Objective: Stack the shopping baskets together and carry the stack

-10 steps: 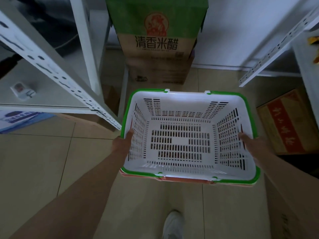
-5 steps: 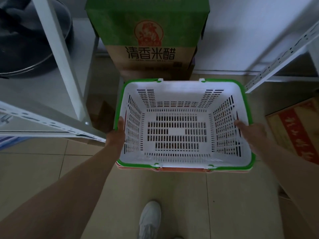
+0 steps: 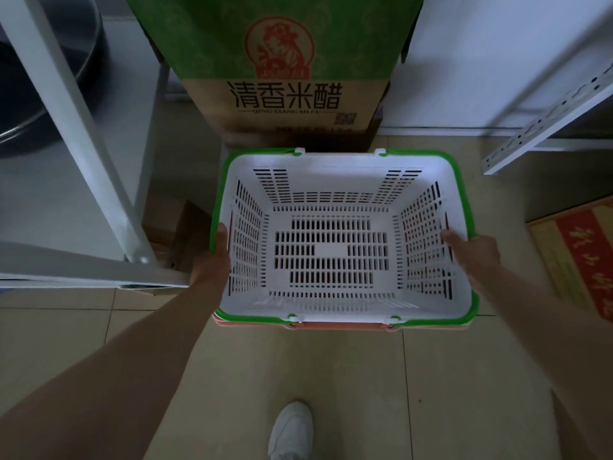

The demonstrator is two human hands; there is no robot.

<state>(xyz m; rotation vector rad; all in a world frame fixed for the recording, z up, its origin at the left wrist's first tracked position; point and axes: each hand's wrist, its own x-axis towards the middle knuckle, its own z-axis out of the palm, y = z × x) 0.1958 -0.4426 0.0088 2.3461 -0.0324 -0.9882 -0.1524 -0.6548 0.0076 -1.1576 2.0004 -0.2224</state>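
A white slotted shopping basket with a green rim (image 3: 345, 161) sits nested inside an orange basket (image 3: 338, 327), of which only the near rim shows below it. My left hand (image 3: 212, 260) grips the stack's left rim, thumb over the green edge. My right hand (image 3: 474, 250) holds the right rim, thumb inside the white wall. The stack hangs level in front of me above the tiled floor.
A green and brown cardboard box (image 3: 285, 71) stands just beyond the baskets. A white metal shelf post (image 3: 83, 134) and shelf edge are close on the left, another shelf bracket (image 3: 547, 117) at right. A red-printed carton (image 3: 577, 257) lies right. My white shoe (image 3: 290, 429) is below.
The view and the baskets have moved forward, closer to the green box; the left shelf post now stands beside the stack. Both hands keep their hold.
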